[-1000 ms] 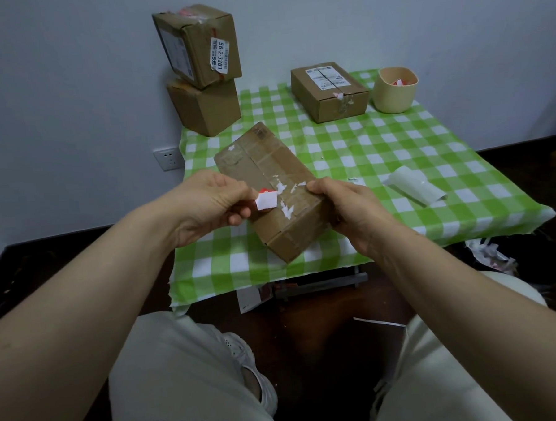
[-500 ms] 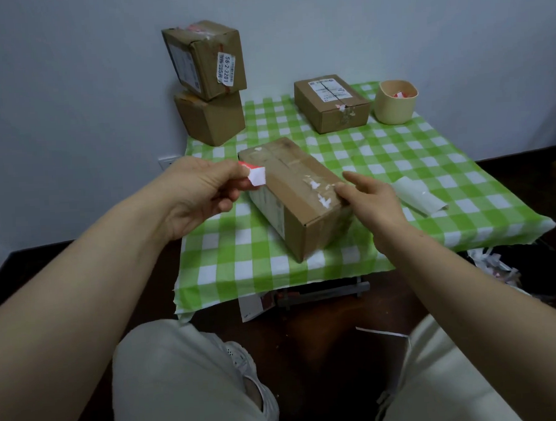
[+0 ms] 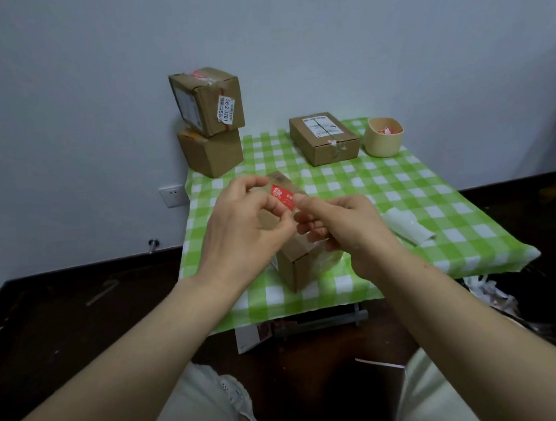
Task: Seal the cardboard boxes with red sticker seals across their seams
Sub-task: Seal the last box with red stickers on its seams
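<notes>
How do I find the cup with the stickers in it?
Look at the green checked table. At its far right corner, beside a flat cardboard box, stands a beige cup. It is the only round thing there, with red stickers inside.

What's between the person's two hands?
A red sticker seal, pinched by the left hand and the right hand over the nearest cardboard box, in the head view.
</notes>
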`<state>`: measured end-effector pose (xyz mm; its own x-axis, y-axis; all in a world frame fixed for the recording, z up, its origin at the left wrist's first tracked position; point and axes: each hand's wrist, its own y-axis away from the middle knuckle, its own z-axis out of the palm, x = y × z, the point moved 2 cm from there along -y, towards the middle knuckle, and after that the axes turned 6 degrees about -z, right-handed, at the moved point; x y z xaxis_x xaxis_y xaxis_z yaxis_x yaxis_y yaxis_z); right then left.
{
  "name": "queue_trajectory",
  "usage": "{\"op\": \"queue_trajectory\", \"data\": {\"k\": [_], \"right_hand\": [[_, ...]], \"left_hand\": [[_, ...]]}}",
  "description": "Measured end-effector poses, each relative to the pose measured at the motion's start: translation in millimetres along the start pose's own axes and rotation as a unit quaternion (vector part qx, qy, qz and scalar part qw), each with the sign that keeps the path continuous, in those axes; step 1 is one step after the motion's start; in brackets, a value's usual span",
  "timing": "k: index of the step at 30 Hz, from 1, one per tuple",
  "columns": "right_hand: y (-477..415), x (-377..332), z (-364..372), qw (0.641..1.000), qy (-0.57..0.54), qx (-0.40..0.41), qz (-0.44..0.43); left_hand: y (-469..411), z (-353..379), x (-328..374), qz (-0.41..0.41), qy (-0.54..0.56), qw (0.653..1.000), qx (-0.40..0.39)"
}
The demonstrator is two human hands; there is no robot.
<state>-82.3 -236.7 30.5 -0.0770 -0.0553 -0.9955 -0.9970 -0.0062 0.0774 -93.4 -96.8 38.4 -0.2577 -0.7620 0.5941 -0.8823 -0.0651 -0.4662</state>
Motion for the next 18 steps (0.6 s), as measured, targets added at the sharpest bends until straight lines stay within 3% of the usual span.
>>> {"op": "queue_trajectory", "data": {"k": [14,18], "right_hand": [[-0.4,-3.0,-4.2,0.999,0.030,-0.007,0.023],[-2.9,-3.5,-9.2,0.998,0.055,-0.004,0.019]], "left_hand": [[0.4,6.8,1.0,0.029,-0.004,1.000,-0.008],[-0.8,2.9,0.0,-0.009,0.073,0.996,-0.042]]}}
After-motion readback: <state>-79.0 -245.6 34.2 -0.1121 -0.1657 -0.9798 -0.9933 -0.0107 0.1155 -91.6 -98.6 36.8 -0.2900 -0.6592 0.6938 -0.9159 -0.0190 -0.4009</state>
